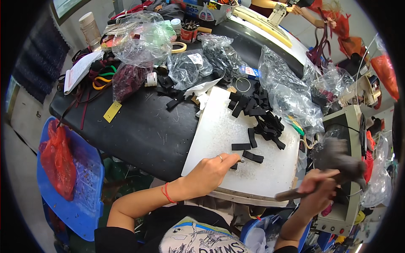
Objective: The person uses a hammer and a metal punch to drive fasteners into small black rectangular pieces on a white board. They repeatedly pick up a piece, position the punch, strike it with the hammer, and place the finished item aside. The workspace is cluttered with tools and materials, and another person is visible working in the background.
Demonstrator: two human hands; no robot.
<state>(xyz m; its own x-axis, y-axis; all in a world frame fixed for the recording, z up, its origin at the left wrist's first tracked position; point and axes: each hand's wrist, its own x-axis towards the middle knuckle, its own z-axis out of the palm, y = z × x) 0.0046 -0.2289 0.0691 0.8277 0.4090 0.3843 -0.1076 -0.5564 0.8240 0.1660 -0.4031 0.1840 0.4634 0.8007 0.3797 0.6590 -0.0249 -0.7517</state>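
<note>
My left hand [213,173] rests over the near part of a white board [206,145], closed on a metal punch [241,160] whose round steel end sticks out past the fingers. Beneath it, a bit of black strap [234,166] shows on the board. My right hand [317,190], raised off the board's right side, grips a hammer [344,163] by its handle; its head is smeared by motion. Beyond the punch lie a single black strap piece [241,146] and a folded one [253,157]. A heap of black strap pieces [269,125] covers the board's far right.
Plastic bags [284,90] crowd the board's far right edge; more bags [143,40], a tape roll [179,47] and a notepad [82,71] lie on the black table [156,130]. Left stands a blue tray [90,185]. A beige machine [344,211] is at right. Another person's hand [294,9] shows far off.
</note>
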